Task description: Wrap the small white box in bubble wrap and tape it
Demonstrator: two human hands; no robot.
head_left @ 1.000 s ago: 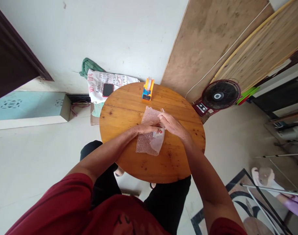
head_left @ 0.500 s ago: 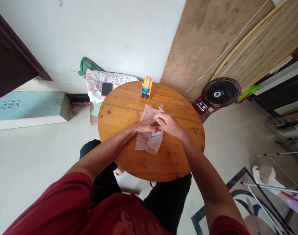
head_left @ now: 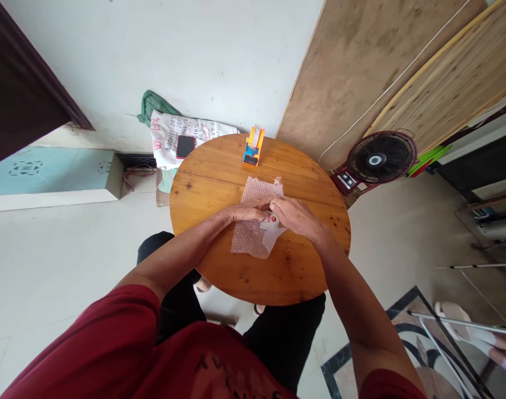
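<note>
A sheet of pinkish bubble wrap (head_left: 248, 239) lies spread on the round wooden table (head_left: 219, 266). On it is a small white box (head_left: 271, 221) with red print, partly covered by my hands. My left hand (head_left: 253, 210) is closed around the box's left and far side, its thumb along the near face. My right hand (head_left: 293, 213) has curled fingers at the box's upper right corner, touching the left fingertips. A loose flap of the wrap sticks out below the right hand. The exact grip of the right fingertips is hidden.
An orange and blue tape dispenser (head_left: 253, 147) stands at the table's far edge. Behind the table's left edge are a printed white sack (head_left: 163, 133) and a dark phone-like object (head_left: 185, 147). A fan (head_left: 376, 160) is on the right. Another person's foot (head_left: 452, 318) shows at lower right.
My right hand has lowered from above the box to its right side and closed there. The wrap's near flap has shifted right. The view has tilted slightly.
</note>
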